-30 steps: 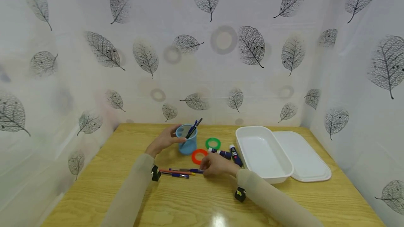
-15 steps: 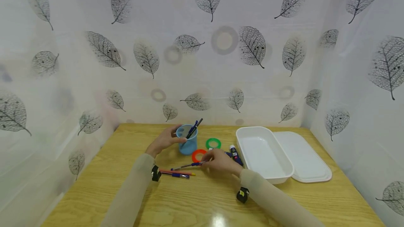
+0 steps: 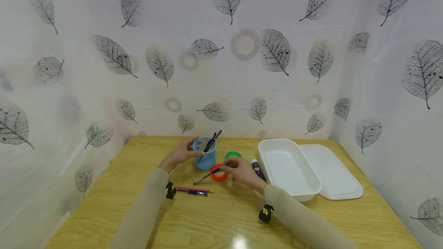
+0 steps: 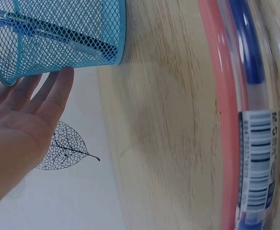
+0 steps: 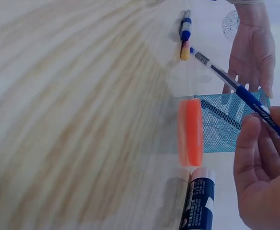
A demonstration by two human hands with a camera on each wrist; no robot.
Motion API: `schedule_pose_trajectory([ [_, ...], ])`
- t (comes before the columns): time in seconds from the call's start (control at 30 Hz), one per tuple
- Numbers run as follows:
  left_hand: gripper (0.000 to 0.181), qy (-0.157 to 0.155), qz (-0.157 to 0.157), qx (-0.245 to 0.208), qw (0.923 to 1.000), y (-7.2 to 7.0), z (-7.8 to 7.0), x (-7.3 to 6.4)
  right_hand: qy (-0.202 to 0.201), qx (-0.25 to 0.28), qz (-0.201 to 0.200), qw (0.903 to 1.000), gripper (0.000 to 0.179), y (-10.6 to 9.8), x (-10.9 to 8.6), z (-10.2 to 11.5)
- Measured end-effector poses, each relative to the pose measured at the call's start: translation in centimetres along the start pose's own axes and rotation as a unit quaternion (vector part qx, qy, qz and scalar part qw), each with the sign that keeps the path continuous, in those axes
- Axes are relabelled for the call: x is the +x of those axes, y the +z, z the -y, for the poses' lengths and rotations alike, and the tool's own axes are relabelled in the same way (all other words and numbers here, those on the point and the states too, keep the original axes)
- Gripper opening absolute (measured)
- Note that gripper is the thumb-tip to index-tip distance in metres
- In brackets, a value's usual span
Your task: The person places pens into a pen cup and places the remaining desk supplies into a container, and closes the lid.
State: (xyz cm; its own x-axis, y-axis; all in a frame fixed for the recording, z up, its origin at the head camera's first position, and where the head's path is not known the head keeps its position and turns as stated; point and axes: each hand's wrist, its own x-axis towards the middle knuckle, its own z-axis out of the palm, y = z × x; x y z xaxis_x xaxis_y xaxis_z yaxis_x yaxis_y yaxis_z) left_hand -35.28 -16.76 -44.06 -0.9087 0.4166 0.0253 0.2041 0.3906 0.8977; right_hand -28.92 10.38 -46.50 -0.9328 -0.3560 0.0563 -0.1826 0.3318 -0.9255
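Just below the frame's centre, the left hand (image 3: 180, 155) grips the blue cup (image 3: 207, 161), probably for steadiness; to its lower right, the right hand (image 3: 241, 170) pinches one slanting pen (image 3: 215, 171).

1. Head view: soft, even, fairly bright light; a small white glare spot sits at the middle of the tabletop's (image 3: 138, 218) near edge; a fainter highlight shows inside the white box (image 3: 304, 196).
2. Left wrist view: dimmer, cool grey light; the red pencil (image 4: 226, 115) and clear pen (image 4: 258, 163) look bowed toward the right side.
3. Right wrist view: pale, bluish, washed out; soft shadows beside the glue stick (image 5: 200, 201); the held pen (image 5: 248, 99) looks fairly crisp.
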Motion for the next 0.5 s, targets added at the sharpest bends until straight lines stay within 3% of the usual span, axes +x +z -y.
schedule_pose_trajectory([
  [0.27, 0.079, -0.002, -0.004, -0.002, 1.0, 0.13, -0.13, -0.09, -0.02, 0.078, -0.074, 0.994, 0.028, -0.08, 0.37, 0.54],
  [0.5, 0.078, 0.004, -0.002, -0.017, 0.9998, 0.13, 0.0, 0.04, -0.005, 0.113, -0.12, 0.9863, 0.023, -0.41, 0.6, 0.83],
])
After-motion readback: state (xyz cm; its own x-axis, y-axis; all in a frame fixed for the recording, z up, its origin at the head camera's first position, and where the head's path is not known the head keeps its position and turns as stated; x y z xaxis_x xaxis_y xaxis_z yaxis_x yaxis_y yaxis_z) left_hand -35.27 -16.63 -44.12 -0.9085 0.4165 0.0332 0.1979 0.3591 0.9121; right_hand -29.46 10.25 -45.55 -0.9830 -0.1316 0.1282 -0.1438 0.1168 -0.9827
